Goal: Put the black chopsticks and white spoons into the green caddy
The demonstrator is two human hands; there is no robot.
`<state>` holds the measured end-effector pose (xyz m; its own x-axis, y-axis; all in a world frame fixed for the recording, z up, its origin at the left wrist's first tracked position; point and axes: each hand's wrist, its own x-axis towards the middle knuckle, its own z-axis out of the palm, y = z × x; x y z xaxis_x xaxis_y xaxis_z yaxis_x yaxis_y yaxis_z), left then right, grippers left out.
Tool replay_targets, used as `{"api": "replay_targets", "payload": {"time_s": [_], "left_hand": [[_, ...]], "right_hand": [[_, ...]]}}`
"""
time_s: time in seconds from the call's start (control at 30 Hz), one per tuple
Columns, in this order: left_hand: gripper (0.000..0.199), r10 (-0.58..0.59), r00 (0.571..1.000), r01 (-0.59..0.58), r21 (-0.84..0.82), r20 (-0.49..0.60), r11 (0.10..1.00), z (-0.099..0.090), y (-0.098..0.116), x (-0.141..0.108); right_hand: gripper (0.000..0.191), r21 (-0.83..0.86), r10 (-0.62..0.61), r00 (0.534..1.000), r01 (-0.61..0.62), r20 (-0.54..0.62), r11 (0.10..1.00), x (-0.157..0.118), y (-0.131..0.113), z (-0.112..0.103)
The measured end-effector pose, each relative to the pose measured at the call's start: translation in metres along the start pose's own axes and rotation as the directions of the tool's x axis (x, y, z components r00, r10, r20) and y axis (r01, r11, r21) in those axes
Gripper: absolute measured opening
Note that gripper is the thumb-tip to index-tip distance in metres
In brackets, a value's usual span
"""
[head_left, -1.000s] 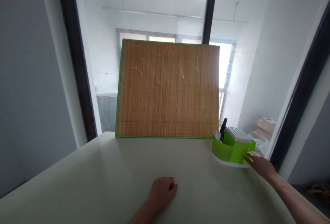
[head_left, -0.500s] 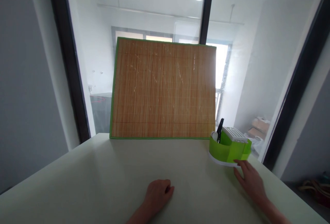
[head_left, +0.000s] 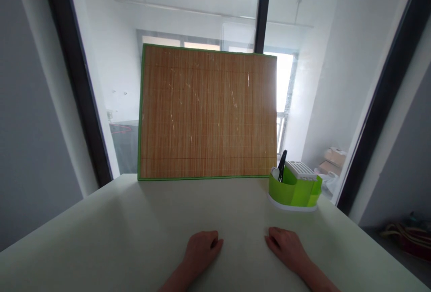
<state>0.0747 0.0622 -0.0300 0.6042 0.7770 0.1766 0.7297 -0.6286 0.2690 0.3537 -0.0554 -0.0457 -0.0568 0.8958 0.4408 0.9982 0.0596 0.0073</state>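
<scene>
My left hand (head_left: 201,248) rests on the white table (head_left: 161,220) with its fingers curled in. A small dark gap shows between thumb and fingers, and I see nothing held there. Across from it, my right hand (head_left: 285,245) also lies on the tabletop, fingers bent closed and thumb pointing inward, with no object visible in it. Just beyond the right hand, and apart from it, stands a green desk organizer (head_left: 292,191) with a white base. It has a slotted white top section, and a black pen-like item (head_left: 282,165) leans out of its round compartment.
A bamboo mat (head_left: 208,112) with green edging stands upright at the table's far edge. Behind it is a glass partition with dark frames (head_left: 262,9). Cardboard boxes (head_left: 333,159) sit beyond the glass at right; a red bag-like thing (head_left: 409,240) lies at lower right.
My right hand has moved left and nearer to me, away from the desk organizer, and its fingers have curled closed. My left hand stays put. The view has shifted slightly.
</scene>
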Motion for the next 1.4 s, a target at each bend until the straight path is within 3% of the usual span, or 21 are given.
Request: {"api": "replay_targets", "payload": {"time_s": [0.87, 0.93, 1.03, 1.23, 1.4], "left_hand": [[0.031, 0.052, 0.999, -0.051, 0.038, -0.012, 0.998, 0.005, -0.005, 0.001], [0.032, 0.055, 0.998, -0.055, 0.036, -0.013, 0.998, 0.006, -0.005, 0.002], [0.033, 0.064, 0.998, -0.063, 0.03, -0.018, 0.998, 0.007, -0.006, 0.002], [0.032, 0.07, 0.997, -0.07, 0.005, -0.021, 0.998, 0.009, -0.005, 0.002], [0.031, 0.068, 0.997, -0.068, -0.01, -0.023, 0.998, 0.006, -0.003, 0.002]], "right_hand": [[0.018, 0.106, 0.071, 0.997, -0.074, 0.033, 0.992, 0.001, 0.0, -0.003], [0.017, 0.128, 0.106, 0.994, -0.109, 0.031, 0.986, 0.004, 0.005, -0.005], [0.035, 0.118, 0.209, 0.978, -0.208, -0.002, 0.971, 0.014, 0.021, -0.013], [0.047, 0.015, 0.432, 0.896, -0.432, -0.1, 0.902, 0.047, 0.06, -0.043], [0.048, -0.079, 0.509, 0.859, -0.512, -0.063, 0.855, 0.064, 0.08, -0.057]]}}
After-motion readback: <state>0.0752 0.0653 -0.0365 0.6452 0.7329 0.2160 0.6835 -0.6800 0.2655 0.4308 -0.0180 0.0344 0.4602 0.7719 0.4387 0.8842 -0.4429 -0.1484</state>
